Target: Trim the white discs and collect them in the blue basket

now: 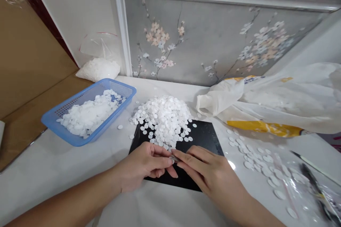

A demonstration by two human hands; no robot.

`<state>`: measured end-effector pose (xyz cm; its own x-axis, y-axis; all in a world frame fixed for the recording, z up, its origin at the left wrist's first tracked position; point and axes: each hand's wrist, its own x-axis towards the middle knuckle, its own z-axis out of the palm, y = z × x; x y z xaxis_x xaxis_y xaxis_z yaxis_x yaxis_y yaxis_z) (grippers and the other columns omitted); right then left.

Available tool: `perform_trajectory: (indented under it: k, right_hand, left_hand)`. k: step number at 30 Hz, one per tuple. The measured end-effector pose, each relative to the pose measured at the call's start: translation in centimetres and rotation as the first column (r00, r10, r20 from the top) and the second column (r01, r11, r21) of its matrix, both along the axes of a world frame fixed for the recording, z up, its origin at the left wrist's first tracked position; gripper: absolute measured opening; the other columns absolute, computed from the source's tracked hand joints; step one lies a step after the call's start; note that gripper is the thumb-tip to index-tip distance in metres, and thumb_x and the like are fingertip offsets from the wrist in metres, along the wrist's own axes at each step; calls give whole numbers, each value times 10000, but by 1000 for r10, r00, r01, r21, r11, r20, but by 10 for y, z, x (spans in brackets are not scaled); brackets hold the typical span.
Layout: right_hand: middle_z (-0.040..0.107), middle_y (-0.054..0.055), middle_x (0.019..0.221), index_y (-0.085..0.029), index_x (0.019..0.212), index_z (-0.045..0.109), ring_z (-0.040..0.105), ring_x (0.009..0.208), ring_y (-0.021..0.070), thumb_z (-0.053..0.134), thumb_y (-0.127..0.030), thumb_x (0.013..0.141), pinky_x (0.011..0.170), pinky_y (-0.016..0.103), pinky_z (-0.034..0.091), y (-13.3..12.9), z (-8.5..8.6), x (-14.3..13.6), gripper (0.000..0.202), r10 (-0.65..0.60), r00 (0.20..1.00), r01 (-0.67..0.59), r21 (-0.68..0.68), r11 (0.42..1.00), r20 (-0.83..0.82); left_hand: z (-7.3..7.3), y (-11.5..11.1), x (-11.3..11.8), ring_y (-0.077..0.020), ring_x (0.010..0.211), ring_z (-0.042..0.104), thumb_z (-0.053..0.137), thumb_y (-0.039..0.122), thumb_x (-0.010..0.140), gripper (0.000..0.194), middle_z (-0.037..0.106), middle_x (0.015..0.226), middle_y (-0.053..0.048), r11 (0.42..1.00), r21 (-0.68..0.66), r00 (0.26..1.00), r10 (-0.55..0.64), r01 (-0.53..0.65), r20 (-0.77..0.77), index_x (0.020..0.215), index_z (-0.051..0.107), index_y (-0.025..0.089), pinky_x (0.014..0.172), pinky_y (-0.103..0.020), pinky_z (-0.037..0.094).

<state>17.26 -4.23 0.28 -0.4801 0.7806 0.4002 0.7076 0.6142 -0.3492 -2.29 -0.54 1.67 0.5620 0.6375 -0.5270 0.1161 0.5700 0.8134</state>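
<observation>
Over a black mat [213,138], my left hand [145,165] and my right hand [207,168] meet fingertip to fingertip. Between them is a small thin disc [174,159], mostly covered by the fingers. The left thumb and forefinger pinch its left side, and the right fingertips press on its right side. Just beyond the hands rises a heap of small white round discs [167,115], spilling onto the mat's far half. A few single discs lie loose around the heap's edge.
Left stands a blue plastic basket [77,142] partly filled with white discs, with a filled clear bag [98,69] behind it. Right lie a white-and-yellow plastic bag [266,103], scattered discs [255,158], and a black pen-like tool [310,175] near clear plastic. A framed floral panel [191,42] closes the back.
</observation>
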Motion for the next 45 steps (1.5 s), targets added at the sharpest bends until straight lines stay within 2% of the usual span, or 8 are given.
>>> perform_trajectory:
  k: [12,18,21,25,29,34,39,45]
  right_hand:
    - [610,37,685,-175,1083,666,598,609,138,389,-257,964,530,231,479,-1,1,-2,312,4,1000,-4,41,999,9]
    - [645,43,775,-213,1126,595,621,557,142,289,-307,983,464,233,449,11,-8,7,350,-328,944,329,-19,944,29]
    - [665,34,813,-223,1061,568,628,572,163,374,-375,953,454,250,447,17,-12,11,268,-394,919,394,-97,914,23]
    - [598,1,684,-213,741,567,587,564,142,490,-333,909,509,243,461,20,-19,5,220,-308,950,292,-209,934,-53]
    - [610,32,901,-231,933,644,624,683,131,467,-111,875,618,233,502,22,-25,-7,221,-105,990,80,-236,969,-96]
    - [614,27,870,-217,859,671,599,625,120,509,-51,807,584,233,490,21,-22,-5,238,-67,993,41,-243,969,-99]
    - [564,-7,716,-196,645,619,517,544,103,572,-108,792,497,214,424,14,-14,2,177,-100,979,16,-423,906,-177]
    - [567,-29,592,-194,648,612,486,525,114,543,-259,834,464,217,349,15,-11,9,209,-316,939,171,-607,776,-139]
  left_hand:
    - [-1,-1,0,-62,512,350,669,318,732,233,694,712,-85,1000,-8,1000,-6,7,22,840,686,113,497,-225,225]
    - [5,8,-4,-65,504,348,633,349,768,215,678,717,-65,993,72,995,94,-95,27,766,637,134,487,-228,214]
    - [5,14,-8,-67,511,352,561,419,819,292,636,713,-36,970,146,981,194,-196,27,726,606,146,483,-228,223]
    - [-1,17,-11,-75,541,379,508,487,836,398,583,698,-10,948,194,967,255,-253,17,607,475,165,494,-220,239]
    - [-5,17,-10,-94,530,354,463,478,855,328,440,566,44,935,338,979,161,-111,-125,747,547,180,517,-225,251]
    - [-11,10,-6,-116,526,379,578,336,788,129,435,559,53,717,651,882,111,249,-459,748,597,215,519,-240,237]
    - [-19,7,-2,-187,747,547,552,247,826,88,644,786,-11,482,732,798,103,482,-593,843,638,246,615,-262,305]
    - [-22,11,0,-198,773,540,466,203,880,217,641,774,-49,354,714,736,97,604,-670,740,632,209,665,-289,333]
